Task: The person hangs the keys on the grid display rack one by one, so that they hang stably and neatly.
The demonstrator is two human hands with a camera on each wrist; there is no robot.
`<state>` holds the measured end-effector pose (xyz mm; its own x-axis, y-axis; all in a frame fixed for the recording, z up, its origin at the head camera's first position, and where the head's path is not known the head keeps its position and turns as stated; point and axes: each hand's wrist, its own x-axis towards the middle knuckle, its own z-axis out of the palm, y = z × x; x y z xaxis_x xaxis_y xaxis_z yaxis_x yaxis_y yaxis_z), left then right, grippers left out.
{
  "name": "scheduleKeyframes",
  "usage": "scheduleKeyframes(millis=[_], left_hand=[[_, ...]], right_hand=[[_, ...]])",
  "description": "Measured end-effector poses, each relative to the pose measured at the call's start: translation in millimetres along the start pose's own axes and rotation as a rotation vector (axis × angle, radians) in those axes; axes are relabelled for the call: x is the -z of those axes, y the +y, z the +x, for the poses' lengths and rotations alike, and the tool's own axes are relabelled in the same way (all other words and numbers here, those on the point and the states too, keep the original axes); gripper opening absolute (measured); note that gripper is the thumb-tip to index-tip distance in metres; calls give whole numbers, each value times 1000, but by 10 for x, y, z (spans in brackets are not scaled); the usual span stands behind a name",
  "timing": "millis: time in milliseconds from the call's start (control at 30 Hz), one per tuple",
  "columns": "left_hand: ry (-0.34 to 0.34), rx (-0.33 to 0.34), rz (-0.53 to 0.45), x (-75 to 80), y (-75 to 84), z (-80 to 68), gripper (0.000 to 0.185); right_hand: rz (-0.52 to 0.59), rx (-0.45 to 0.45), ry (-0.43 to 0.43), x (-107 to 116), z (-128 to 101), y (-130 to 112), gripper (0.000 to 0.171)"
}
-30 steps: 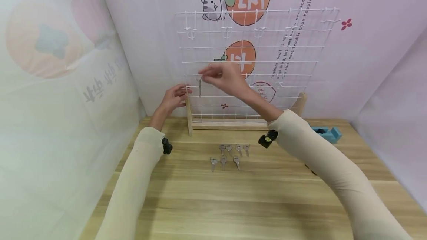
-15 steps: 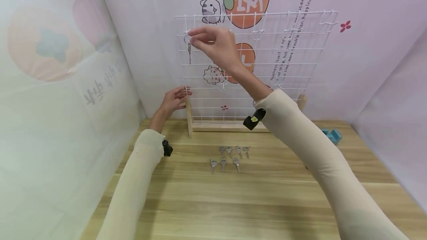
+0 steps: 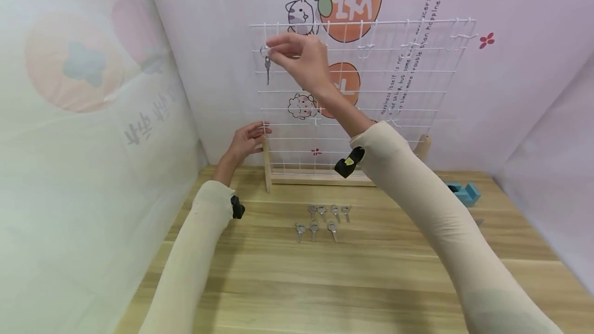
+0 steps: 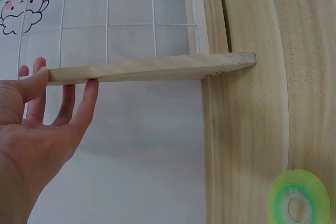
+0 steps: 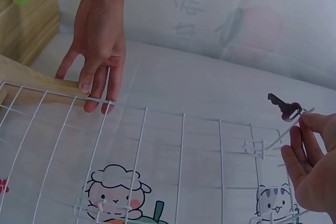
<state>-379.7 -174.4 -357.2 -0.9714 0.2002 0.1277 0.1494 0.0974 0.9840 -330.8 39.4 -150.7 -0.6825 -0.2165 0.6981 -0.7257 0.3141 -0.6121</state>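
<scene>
In the head view, my right hand (image 3: 299, 61) pinches a metal key (image 3: 267, 68) by its ring, at the upper left corner of a white wire grid rack (image 3: 352, 71). The right wrist view shows the key (image 5: 286, 107) with its ring at the tip of a white hook (image 5: 278, 136) on the grid. My left hand (image 3: 248, 140) grips the rack's left side low down. Its thumb and fingers meet the upper end of the wooden post (image 4: 152, 69) in the left wrist view, some fingers reaching behind the grid.
Several loose keys (image 3: 314, 230) lie in two rows on the wooden table (image 3: 278, 282). A blue tape dispenser (image 3: 466, 194) stands at the right, partly behind the right sleeve. More white hooks (image 3: 410, 45) hang along the grid's top. A green tape roll (image 4: 299, 198) lies at left.
My right hand has risen with the key from mid-grid to the hook at the upper left, then moved only slightly. The left hand keeps its place on the rack.
</scene>
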Motion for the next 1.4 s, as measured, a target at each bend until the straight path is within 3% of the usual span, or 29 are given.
scheduleKeyframes(millis=[367,633,933,1400], left_hand=[[25,10,22,-12,-4,-7,44],[27,28,24,-15,-2,7,44],[23,79,20,-4,8,24,48],[-4,68,5,-3,7,30,50]], right_hand=[[-38,-8,18,136,-116,57,25],[-50,0,-46,288,-338,150,29],[-107,-11,-164,359,-709,350,32],[-108,-69,-282,336,-1335,871,25]])
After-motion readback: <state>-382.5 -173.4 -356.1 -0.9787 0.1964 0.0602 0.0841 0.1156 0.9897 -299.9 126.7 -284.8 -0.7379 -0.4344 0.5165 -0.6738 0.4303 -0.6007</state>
